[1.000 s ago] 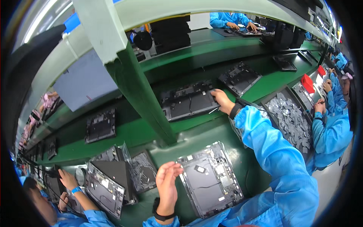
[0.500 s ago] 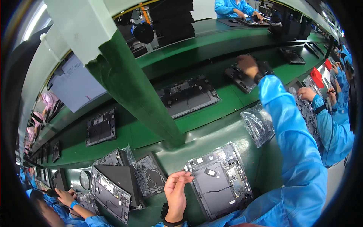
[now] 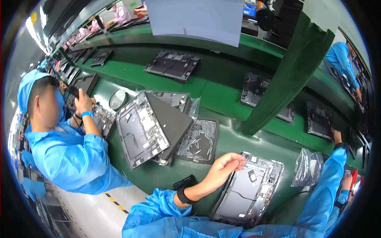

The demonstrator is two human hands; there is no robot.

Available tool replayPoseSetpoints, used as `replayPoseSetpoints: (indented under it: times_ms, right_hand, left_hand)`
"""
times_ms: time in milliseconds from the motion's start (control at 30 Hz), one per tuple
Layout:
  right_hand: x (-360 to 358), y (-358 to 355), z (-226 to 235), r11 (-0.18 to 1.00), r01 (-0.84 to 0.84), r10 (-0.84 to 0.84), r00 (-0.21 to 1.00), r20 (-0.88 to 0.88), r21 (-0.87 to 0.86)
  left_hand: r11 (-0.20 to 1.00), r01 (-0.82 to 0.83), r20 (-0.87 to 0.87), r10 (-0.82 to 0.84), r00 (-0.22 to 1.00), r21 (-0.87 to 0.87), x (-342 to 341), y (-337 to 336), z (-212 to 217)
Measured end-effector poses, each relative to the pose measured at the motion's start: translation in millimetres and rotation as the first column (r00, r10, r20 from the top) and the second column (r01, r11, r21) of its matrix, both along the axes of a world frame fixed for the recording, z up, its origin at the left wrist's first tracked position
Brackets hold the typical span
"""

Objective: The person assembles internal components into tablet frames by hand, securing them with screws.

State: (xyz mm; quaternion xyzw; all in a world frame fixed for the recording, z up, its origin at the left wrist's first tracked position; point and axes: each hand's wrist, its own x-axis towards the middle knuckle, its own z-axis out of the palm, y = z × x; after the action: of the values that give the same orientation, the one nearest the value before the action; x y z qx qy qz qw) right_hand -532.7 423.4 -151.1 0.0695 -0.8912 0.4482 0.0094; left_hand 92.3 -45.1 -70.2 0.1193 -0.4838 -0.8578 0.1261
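Close to me, an opened laptop base [image 3: 246, 190] lies with its circuit board and a black cable exposed. My left hand [image 3: 224, 171] hovers at its upper left corner, thumb and fingers pinched together; anything between the fingertips is too small to make out. Far to the right, my outstretched right hand [image 3: 337, 137] closes its fingers at the near right corner of another laptop base [image 3: 318, 121] on the green conveyor. A small dark rectangular part with a white label [image 3: 252, 176] rests on the near base.
Left of my bench spot are stacked laptop bases [image 3: 143, 131] and a black tray [image 3: 210, 152] holding a bag of small grey strips. A clear bag [image 3: 307, 168] lies on the right. A green-wrapped post [image 3: 285, 75] rises ahead. A co-worker [image 3: 67, 139] works at the left.
The view has swung left, showing more of the co-worker. My right hand has shifted from above the far laptop base to its near right corner. My left hand remains beside the near base.
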Motion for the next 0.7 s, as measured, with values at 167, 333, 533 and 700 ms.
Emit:
replayPoseSetpoints:
  times_ms: [167, 333, 533, 700]
  right_hand:
    - [111, -58, 105, 0.946, 0.226, -0.125, 0.917, 0.378, -0.234]
    - [140, -46, 96, 0.609, 0.065, 0.494, 0.748, 0.443, -0.79]
    - [303, -73, 115, 0.583, 0.068, 0.275, 0.921, 0.275, -0.809]
    - [478, -148, 145, 0.413, 0.171, 0.14, 0.959, 0.248, -0.894]
  left_hand:
    - [0.999, 0.021, -0.053, -0.022, 0.998, -0.032, 2, -4, 3]
    - [0.991, 0.126, -0.03, -0.128, 0.991, -0.054, -11, 8, 12]
    - [0.896, 0.443, -0.044, -0.442, 0.896, 0.018, -53, 36, 49]
    - [0.914, 0.375, 0.074, -0.39, 0.918, 0.157, -68, 80, 59]
